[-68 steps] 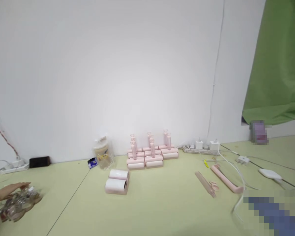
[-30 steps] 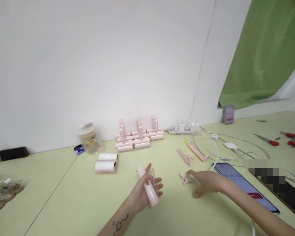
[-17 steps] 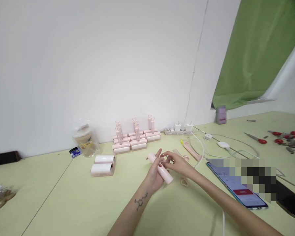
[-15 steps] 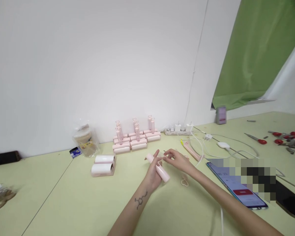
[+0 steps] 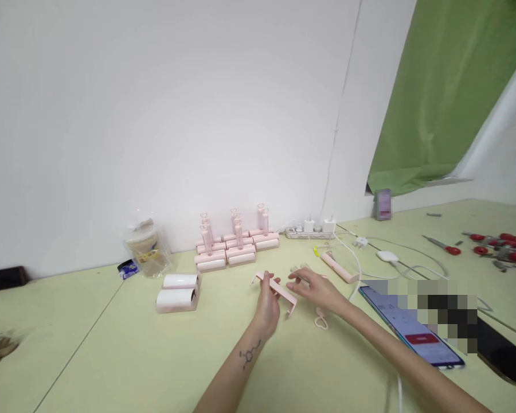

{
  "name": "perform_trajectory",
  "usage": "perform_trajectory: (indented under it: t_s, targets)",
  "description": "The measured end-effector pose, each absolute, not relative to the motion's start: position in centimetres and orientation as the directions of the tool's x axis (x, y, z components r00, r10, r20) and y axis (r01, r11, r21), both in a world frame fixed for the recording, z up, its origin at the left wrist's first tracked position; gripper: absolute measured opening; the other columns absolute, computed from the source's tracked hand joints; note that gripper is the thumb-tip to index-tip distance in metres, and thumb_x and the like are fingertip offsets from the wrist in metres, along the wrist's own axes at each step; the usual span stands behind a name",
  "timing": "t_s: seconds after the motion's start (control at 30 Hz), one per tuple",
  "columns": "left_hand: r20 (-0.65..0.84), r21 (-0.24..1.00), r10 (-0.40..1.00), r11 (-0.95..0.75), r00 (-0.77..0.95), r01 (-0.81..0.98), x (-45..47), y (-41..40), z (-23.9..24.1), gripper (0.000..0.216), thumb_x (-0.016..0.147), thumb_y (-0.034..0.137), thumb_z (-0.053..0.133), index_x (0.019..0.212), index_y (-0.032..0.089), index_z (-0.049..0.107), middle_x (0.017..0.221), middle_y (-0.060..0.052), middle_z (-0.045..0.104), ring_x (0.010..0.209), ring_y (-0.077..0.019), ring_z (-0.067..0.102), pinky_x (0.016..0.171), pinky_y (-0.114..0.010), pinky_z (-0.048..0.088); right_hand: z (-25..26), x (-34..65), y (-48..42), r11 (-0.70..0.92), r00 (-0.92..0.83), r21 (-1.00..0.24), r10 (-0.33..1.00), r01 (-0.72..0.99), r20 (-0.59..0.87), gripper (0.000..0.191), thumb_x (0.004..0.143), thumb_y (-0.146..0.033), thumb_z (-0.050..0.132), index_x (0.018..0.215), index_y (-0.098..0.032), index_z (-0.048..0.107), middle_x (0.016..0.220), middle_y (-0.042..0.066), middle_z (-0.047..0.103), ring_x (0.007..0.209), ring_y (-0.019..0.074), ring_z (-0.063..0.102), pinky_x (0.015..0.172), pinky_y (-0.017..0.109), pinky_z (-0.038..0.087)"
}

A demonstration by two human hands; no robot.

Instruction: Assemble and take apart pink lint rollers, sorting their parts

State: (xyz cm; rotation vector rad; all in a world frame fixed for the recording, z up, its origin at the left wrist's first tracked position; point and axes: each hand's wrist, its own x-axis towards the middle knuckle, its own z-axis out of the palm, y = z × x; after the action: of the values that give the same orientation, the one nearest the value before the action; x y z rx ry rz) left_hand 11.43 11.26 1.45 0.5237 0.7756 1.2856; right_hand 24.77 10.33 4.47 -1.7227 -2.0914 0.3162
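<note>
In my left hand (image 5: pixel 268 310) is a slim pink plastic frame (image 5: pixel 279 288) with bent ends, tilted down to the right. The thumb lies over its upper side and the fingers close beneath. Just to its right is my right hand (image 5: pixel 312 288), with curled fingers and thumb close together; whatever they pinch is too small to make out. Behind those fingers shows a pale translucent piece (image 5: pixel 300 267), partly hidden. Below the right hand, a heart-shaped pink loop (image 5: pixel 321 319) rests on the table. Farther back lies another long pink part (image 5: pixel 339 268).
Several pink-and-white roller units (image 5: pixel 241 259) with upright handles line the wall. Two white rolls (image 5: pixel 176 299) stand left. A power strip (image 5: pixel 309 233) trails white cables. A phone (image 5: pixel 413 327) lies right, near red-handled tools (image 5: pixel 507 244). A bagged cup (image 5: pixel 148 246) stands left.
The pink part in my left hand has turned, so its bent ends now show instead of its broad outer face. My right hand has shifted slightly to the right and down.
</note>
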Motion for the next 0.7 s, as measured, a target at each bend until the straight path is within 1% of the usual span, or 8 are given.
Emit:
perform_trajectory:
  t_s: [0.1,0.2,0.27,0.33,0.43,0.53,0.6,0.7]
  targets:
    - [-0.184,0.787,0.970,0.242,0.158,-0.568,13.1,11.7,2.1,0.043,0.075,0.058,0.039,0.095,0.020,0.043,0.089,-0.004,0.053,0.078,-0.0150,0.058,0.073,-0.026,0.044,5.2,24.2,9.2,0.301,-0.252,-0.474,0.954,0.828,0.164,0.029,0.075,-0.045,0.048,0.096,-0.026,0.056,0.090,-0.001,0.064,0.080,0.0177,0.059,0.063,0.024,0.043]
    - [-0.132,0.868,0.972,0.209,0.194,-0.451,14.1,11.8,2.4,0.051,0.075,0.062,0.035,0.102,0.020,0.043,0.105,-0.007,0.050,0.102,-0.0208,0.050,0.087,-0.031,0.038,6.0,25.3,9.8,0.245,-0.192,-0.462,0.968,0.852,0.160,0.026,0.078,-0.043,0.046,0.091,-0.023,0.057,0.087,-0.001,0.064,0.077,0.0165,0.059,0.062,0.024,0.043]
    - [-0.098,0.926,0.976,0.161,0.194,-0.342,14.3,11.3,2.1,0.056,0.071,0.060,0.044,0.110,0.020,0.040,0.118,-0.008,0.042,0.118,-0.0241,0.033,0.097,-0.035,0.027,6.8,26.9,11.1,0.154,-0.102,-0.422,0.985,0.893,0.142,0.028,0.081,-0.042,0.041,0.087,-0.021,0.058,0.086,0.001,0.064,0.075,0.0169,0.059,0.060,0.024,0.042]
    - [-0.054,0.965,0.977,0.104,0.205,-0.241,14.1,10.3,1.4,0.064,0.060,0.053,0.062,0.111,0.022,0.041,0.123,-0.007,0.037,0.123,-0.0254,0.020,0.102,-0.035,0.014,7.6,28.9,12.7,0.039,0.001,-0.357,0.994,0.933,0.111,0.031,0.085,-0.040,0.037,0.083,-0.019,0.059,0.083,0.003,0.064,0.074,0.0181,0.058,0.060,0.027,0.042]
    - [0.086,0.996,0.939,-0.090,0.332,-0.004,13.6,8.7,-0.1,0.065,0.045,0.039,0.074,0.104,0.025,0.051,0.113,-0.004,0.042,0.118,-0.0267,0.025,0.102,-0.034,0.010,8.2,31.2,14.8,-0.106,0.118,-0.241,0.992,0.965,0.036,0.027,0.087,-0.036,0.040,0.088,-0.016,0.059,0.086,0.004,0.062,0.075,0.0165,0.058,0.065,0.032,0.046]
    - [0.224,0.882,0.836,-0.392,0.501,0.261,13.3,7.9,-1.3,0.055,0.053,0.036,0.069,0.106,0.029,0.053,0.104,-0.004,0.046,0.107,-0.0279,0.034,0.097,-0.040,0.018,7.7,32.2,16.1,-0.171,0.169,-0.150,0.985,0.974,-0.031,0.024,0.086,-0.030,0.047,0.103,-0.015,0.053,0.102,0.005,0.057,0.084,0.0158,0.057,0.072,0.035,0.048]
    - [0.265,0.831,0.803,-0.471,0.534,0.295,13.3,7.9,-1.7,0.042,0.062,0.033,0.063,0.103,0.031,0.055,0.099,-0.004,0.048,0.102,-0.0273,0.038,0.093,-0.040,0.022,7.1,32.4,16.5,-0.185,0.180,-0.108,0.982,0.977,-0.054,0.025,0.085,-0.028,0.048,0.107,-0.016,0.052,0.107,0.006,0.055,0.088,0.0172,0.056,0.074,0.037,0.048]
    - [0.292,0.837,0.801,-0.479,0.522,0.267,13.4,8.1,-2.0,0.029,0.067,0.031,0.059,0.096,0.031,0.058,0.093,-0.004,0.051,0.096,-0.0271,0.042,0.089,-0.040,0.025,6.3,32.5,16.4,-0.188,0.184,-0.072,0.981,0.980,-0.059,0.026,0.085,-0.028,0.049,0.108,-0.016,0.051,0.108,0.006,0.054,0.090,0.0179,0.056,0.075,0.038,0.047]
